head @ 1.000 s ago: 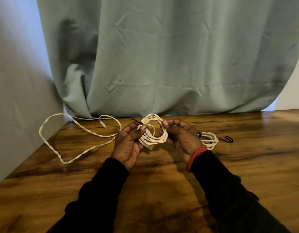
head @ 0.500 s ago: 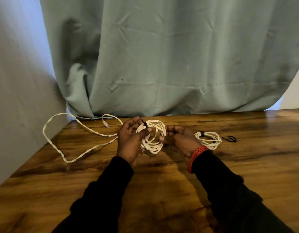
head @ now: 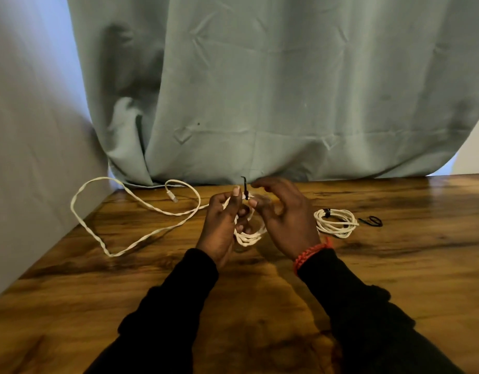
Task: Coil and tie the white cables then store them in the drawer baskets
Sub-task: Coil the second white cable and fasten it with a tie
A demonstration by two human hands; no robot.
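White cable coil hangs upright; black tie points up.

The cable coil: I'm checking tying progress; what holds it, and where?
Left hand grips the coil at its top, by the black tie; right hand blurred, unclear.

The counter is warm brown wood with dark, streaky grain and glossy patches. At twelve o'clock hangs a pale sage-green curtain; the wall at nine o'clock is greyish lilac. The loose cable is white and twisted, like the tied coil at three o'clock, banded in black. Both sleeves are black, with a red braided bracelet on the right wrist.
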